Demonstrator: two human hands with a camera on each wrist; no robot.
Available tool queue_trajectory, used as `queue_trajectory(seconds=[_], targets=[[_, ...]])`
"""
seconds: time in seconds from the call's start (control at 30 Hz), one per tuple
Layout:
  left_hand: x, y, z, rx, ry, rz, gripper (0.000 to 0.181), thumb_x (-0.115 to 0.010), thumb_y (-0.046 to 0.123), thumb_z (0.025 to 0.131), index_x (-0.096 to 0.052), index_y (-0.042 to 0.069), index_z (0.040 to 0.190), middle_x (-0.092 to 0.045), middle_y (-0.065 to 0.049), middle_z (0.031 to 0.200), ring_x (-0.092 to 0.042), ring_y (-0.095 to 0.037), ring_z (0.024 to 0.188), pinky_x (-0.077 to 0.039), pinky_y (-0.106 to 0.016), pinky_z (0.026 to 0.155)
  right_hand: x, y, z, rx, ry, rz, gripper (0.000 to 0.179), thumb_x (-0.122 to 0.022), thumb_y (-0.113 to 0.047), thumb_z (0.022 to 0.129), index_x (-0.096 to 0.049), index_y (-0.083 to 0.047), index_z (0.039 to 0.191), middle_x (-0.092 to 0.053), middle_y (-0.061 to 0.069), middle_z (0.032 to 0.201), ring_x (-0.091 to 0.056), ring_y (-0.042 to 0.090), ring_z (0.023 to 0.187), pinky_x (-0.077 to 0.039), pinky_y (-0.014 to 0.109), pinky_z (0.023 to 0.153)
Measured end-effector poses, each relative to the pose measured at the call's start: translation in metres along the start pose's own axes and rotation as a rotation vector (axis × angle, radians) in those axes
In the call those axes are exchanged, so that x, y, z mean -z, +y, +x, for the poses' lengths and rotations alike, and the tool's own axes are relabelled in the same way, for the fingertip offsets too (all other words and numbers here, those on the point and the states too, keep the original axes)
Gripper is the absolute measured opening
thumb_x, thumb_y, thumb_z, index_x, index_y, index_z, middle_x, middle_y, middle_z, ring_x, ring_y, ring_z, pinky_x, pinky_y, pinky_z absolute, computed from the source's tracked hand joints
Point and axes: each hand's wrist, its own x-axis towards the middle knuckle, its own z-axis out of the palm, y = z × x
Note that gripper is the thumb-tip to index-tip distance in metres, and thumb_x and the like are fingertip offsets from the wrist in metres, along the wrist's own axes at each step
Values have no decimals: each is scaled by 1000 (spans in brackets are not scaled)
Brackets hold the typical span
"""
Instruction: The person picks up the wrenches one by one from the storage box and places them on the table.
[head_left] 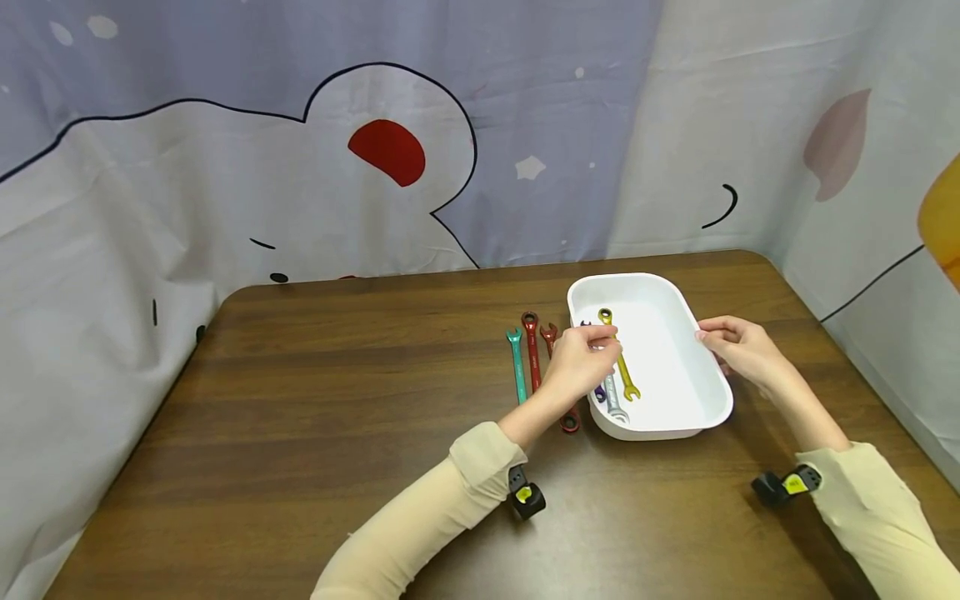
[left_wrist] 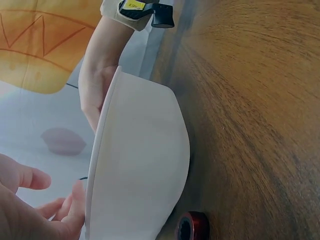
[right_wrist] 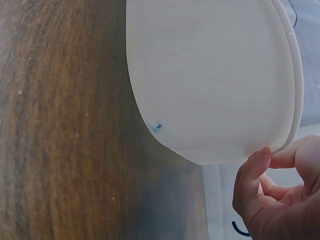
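A white tray (head_left: 671, 358) stands on the table's right half. My right hand (head_left: 738, 348) pinches its right rim, thumb at the edge and fingers below, as the right wrist view shows. Over the left rim hovers my left hand (head_left: 579, 365); its thumb and fingers are apart with nothing between them in the left wrist view. Along the tray's left side lie a yellow combination wrench (head_left: 625, 375), a silver wrench (head_left: 611, 394) and a purple wrench (head_left: 600, 393), the latter two partly hidden by the left hand.
Left of the tray, on the wooden table (head_left: 360, 375), lie a teal wrench (head_left: 518, 365), a red wrench (head_left: 533, 354) and another red wrench (head_left: 550, 335) partly under the left hand. A printed curtain (head_left: 540, 125) hangs behind the table.
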Motion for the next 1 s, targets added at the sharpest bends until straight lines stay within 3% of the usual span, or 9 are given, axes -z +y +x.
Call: queue_trajectory(seconds=[0.43, 0.67, 0.83, 1.0], targets=[[-6, 6, 3, 20, 3, 51, 32, -60, 12, 86, -69, 7, 116, -74, -4, 94, -63, -1, 73, -47, -12, 61, -1, -1, -1, -1, -4, 7, 51, -48, -28, 100, -42, 11, 132, -58, -15, 84, -53, 0, 69, -51, 24, 57], [-13, 7, 7, 34, -5, 37, 30, -60, 10, 86, -70, 6, 114, -74, -6, 93, -66, -8, 63, -49, -12, 56, -1, 2, -1, -8, 1, 2, 51, -48, -29, 100, -42, 11, 132, -59, -12, 88, -54, 0, 71, -50, 24, 57], [-17, 10, 9, 43, -11, 13, 29, -59, 9, 87, -70, 6, 114, -73, -7, 94, -71, -16, 66, -54, -16, 56, 0, 2, -2, -11, 4, 1, 51, -47, -29, 100, -42, 11, 133, -59, -9, 90, -54, 0, 72, -51, 24, 58], [-21, 9, 12, 30, -21, 45, 31, -59, 9, 87, -68, 5, 116, -73, -7, 95, -70, -14, 64, -49, -13, 53, -1, 1, -4, -8, 8, 3, 51, -48, -29, 100, -42, 10, 133, -59, -12, 88, -54, 0, 72, -51, 24, 58]])
